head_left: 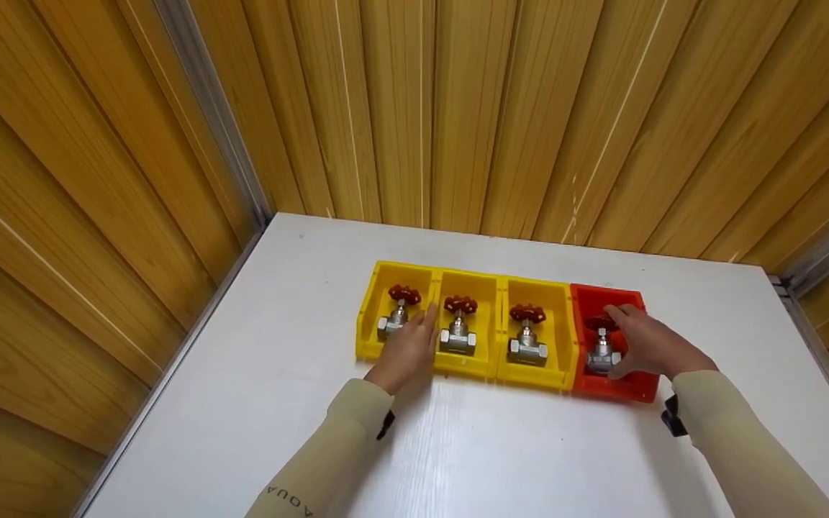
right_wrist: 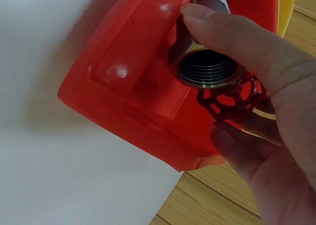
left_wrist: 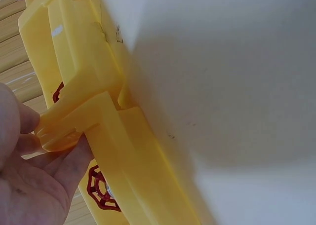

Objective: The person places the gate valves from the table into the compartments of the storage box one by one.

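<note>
In the head view, my right hand reaches into the red bin at the row's right end. It grips a metal valve; in the right wrist view the thumb lies on the valve's body and the fingers are at its red handwheel. My left hand is at the two leftmost yellow bins. The left wrist view has its fingers and thumb pinching the adjoining walls of two bins. Valves stand on either side of that hand.
Another valve with a red handwheel sits in the third yellow bin. The bins stand side by side on a white table. Wood-look panel walls rise behind the table and at its sides.
</note>
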Motion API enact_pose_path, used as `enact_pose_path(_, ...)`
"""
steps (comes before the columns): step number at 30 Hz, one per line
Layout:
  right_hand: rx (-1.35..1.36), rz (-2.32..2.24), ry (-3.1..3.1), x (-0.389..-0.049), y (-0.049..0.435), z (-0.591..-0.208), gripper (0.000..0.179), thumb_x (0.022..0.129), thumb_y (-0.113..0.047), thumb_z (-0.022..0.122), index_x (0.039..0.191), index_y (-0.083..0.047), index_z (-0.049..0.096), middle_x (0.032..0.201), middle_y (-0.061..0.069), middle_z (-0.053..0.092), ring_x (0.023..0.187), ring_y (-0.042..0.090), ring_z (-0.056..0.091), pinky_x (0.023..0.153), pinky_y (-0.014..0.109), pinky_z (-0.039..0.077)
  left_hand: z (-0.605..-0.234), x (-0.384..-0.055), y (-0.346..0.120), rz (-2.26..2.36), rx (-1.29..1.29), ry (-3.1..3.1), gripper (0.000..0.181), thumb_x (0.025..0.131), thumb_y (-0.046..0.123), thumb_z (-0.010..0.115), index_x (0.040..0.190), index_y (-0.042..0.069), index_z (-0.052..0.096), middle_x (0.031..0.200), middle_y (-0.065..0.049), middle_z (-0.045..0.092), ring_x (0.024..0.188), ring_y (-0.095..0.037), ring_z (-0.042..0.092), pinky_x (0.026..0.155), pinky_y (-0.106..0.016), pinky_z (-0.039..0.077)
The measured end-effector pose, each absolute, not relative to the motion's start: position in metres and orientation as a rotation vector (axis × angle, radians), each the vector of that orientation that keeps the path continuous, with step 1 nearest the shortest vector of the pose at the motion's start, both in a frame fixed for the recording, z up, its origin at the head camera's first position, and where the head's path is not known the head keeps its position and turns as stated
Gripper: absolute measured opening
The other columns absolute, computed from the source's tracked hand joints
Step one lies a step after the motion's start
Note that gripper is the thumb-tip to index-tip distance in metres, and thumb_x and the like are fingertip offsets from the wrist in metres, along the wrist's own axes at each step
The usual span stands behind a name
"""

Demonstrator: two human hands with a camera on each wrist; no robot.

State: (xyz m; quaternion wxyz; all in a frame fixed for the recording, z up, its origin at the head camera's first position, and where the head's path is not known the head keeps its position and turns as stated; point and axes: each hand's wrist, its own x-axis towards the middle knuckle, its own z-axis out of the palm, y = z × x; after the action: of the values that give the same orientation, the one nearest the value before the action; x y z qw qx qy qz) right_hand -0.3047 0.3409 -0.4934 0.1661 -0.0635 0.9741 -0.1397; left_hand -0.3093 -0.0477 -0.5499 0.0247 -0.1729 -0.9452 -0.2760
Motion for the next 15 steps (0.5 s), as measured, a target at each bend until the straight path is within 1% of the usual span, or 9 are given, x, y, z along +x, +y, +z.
enact_pose_path(5, -0.194, -0.375, 2.773, -0.3067, 0.3434, -0.4982, 0.115, 0.063, -0.032, 0.091, 0.151, 0.002, 0.023, 0.145, 0.028, 0.033, 0.124, 0.047, 0.042, 0.091, 0.061, 0.049, -0.553, -0.3092, -0.0457, -0.747, -0.589, -2.878, 0.056, 0.102, 0.021, 0.048, 0.153, 0.008, 0.028, 0.132, -0.022, 0.058, 0.102, -0.036, 0.068, 0.088, -0.043, 0.057)
enact_pose_path(9, -0.156, -0.42, 2.751, -0.3079, 0.347, -0.5001, 0.117, 0.064, -0.031, 0.09, 0.152, 0.0, 0.02, 0.147, 0.028, 0.03, 0.126, 0.048, 0.04, 0.092, 0.062, 0.048, -0.5528, -0.3093, -0.0456, -0.761, -0.583, -2.885, 0.056, 0.102, 0.021, 0.047, 0.153, 0.009, 0.027, 0.134, -0.022, 0.057, 0.106, -0.036, 0.066, 0.09, -0.043, 0.056)
enact_pose_path(12, -0.131, -0.456, 2.736, -0.3089, 0.3474, -0.4996, 0.119, 0.064, -0.029, 0.09, 0.153, -0.001, 0.017, 0.149, 0.028, 0.028, 0.129, 0.049, 0.037, 0.093, 0.062, 0.047, -0.5517, -0.3098, -0.0468, -0.764, -0.574, -2.885, 0.056, 0.103, 0.021, 0.047, 0.153, 0.01, 0.027, 0.135, -0.021, 0.056, 0.105, -0.036, 0.067, 0.09, -0.043, 0.056)
enact_pose_path(15, -0.118, -0.474, 2.727, -0.3092, 0.3468, -0.5006, 0.119, 0.064, -0.027, 0.091, 0.153, -0.001, 0.017, 0.149, 0.028, 0.029, 0.13, 0.049, 0.035, 0.095, 0.063, 0.045, -0.5515, -0.3086, -0.0481, -0.776, -0.565, -2.892, 0.056, 0.103, 0.022, 0.047, 0.154, 0.01, 0.026, 0.135, -0.021, 0.056, 0.104, -0.035, 0.067, 0.091, -0.043, 0.056)
